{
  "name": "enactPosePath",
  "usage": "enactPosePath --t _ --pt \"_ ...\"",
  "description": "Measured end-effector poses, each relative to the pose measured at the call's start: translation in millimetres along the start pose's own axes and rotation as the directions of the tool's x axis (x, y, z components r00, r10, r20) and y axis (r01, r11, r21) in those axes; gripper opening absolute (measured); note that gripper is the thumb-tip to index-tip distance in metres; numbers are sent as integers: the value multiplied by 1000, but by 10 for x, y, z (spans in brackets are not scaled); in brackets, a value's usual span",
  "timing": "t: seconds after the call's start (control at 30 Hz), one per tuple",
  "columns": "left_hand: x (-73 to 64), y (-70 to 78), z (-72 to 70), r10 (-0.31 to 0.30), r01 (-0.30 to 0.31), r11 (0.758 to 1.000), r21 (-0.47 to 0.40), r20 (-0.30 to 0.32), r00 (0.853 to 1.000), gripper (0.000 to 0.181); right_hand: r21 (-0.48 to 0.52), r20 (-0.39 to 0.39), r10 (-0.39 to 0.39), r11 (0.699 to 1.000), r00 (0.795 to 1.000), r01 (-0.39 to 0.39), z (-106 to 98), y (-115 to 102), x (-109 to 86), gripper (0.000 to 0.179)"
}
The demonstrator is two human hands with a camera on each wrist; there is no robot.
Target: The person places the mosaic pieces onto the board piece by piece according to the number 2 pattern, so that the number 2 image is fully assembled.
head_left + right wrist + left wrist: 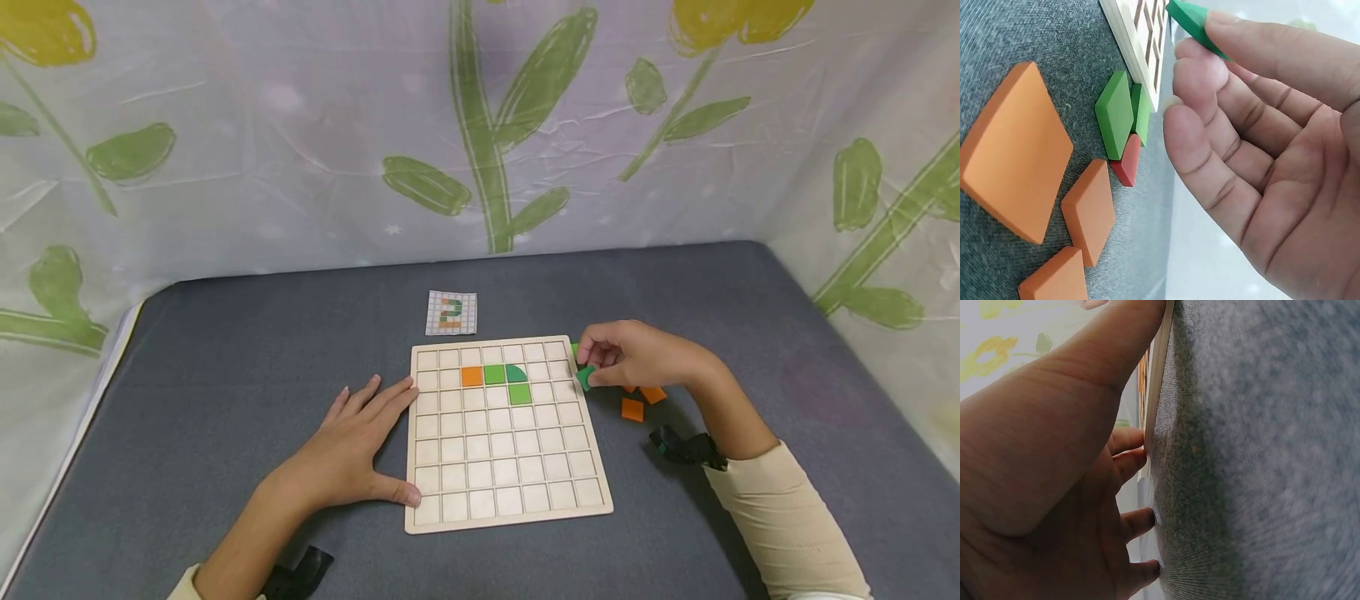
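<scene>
A wooden grid board point(480, 450) lies on the table. On its upper cells are an orange square point(472, 377), a green square point(494, 374), a dark green piece with a rounded corner point(516, 372) and, below that, another green square point(520, 393). My left hand point(348, 454) is spread along the board's left side, fingertips and thumb at its edge. Just off the right edge, my right hand point(637, 357) pinches a dark green piece point(1194, 24) between thumb and fingers; the fingers partly cover its shape.
Beside the board's right edge lie loose tiles: several orange squares point(1019, 153), green ones point(1114, 115) and a red piece point(1127, 161), partly under my right hand in the head view. A small pattern card point(452, 313) sits behind the board. Flower-printed fabric point(300, 150) hangs behind the table.
</scene>
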State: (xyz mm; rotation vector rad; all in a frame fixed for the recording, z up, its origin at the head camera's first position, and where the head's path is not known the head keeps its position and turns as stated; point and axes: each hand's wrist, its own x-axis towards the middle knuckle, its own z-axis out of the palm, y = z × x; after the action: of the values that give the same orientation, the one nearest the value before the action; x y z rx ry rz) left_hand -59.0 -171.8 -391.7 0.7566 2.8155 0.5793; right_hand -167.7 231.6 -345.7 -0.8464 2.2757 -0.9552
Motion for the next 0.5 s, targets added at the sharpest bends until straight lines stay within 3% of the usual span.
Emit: enactPosePath --t 0.27,0.5 --pt "3 0 2 -7 7 1000 3 2 1000 126 71 5 -37 997 999 36 47 9 32 10" --pt "2 -5 10 -5 5 1000 -1 -3 1000 127 189 57 -40 981 998 28 135 -35 93 9"
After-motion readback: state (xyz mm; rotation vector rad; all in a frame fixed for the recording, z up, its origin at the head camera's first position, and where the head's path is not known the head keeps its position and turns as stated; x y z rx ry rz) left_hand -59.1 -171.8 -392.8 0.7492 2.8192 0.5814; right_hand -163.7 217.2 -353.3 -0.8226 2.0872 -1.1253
